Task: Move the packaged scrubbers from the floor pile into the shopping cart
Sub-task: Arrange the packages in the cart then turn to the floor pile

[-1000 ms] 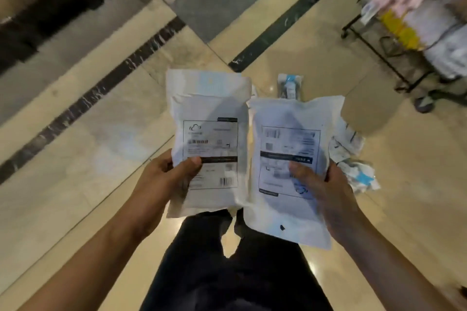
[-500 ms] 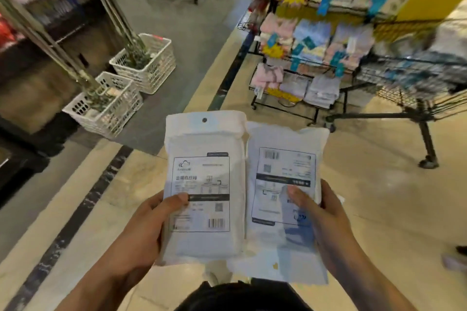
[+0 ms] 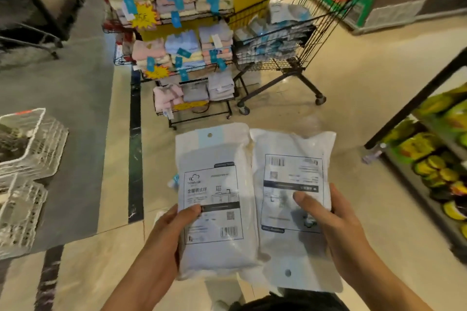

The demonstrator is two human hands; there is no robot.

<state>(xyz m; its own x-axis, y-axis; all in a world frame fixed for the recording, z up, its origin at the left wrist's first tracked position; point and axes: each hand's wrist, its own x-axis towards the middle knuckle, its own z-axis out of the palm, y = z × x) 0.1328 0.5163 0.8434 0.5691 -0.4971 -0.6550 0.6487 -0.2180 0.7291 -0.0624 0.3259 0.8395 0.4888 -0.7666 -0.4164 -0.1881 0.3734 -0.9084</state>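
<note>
I hold two white packaged scrubbers side by side in front of me, labels facing up. My left hand [image 3: 174, 230] grips the left package [image 3: 214, 184], thumb across its printed label. My right hand [image 3: 333, 225] grips the right package [image 3: 293, 166], which is turned upside down with its hang hole at the bottom. Ahead stands the black wire shopping cart [image 3: 326, 23], holding several similar white and blue packages [image 3: 273, 35]. The floor pile is out of view, apart from a small blue-white bit [image 3: 174, 180] by the left package.
A rack of folded towels [image 3: 187, 50] with blue tags stands left of the cart, before a yellow pillar. White plastic baskets [image 3: 25, 159] sit at far left on a grey mat. A shelf of yellow-green goods [image 3: 439, 159] lines the right. Beige floor lies between me and the cart.
My view has swung up from the floor to the cart and towel rack. Both hands keep the same hold on the two packages. The floor pile has dropped out of sight.
</note>
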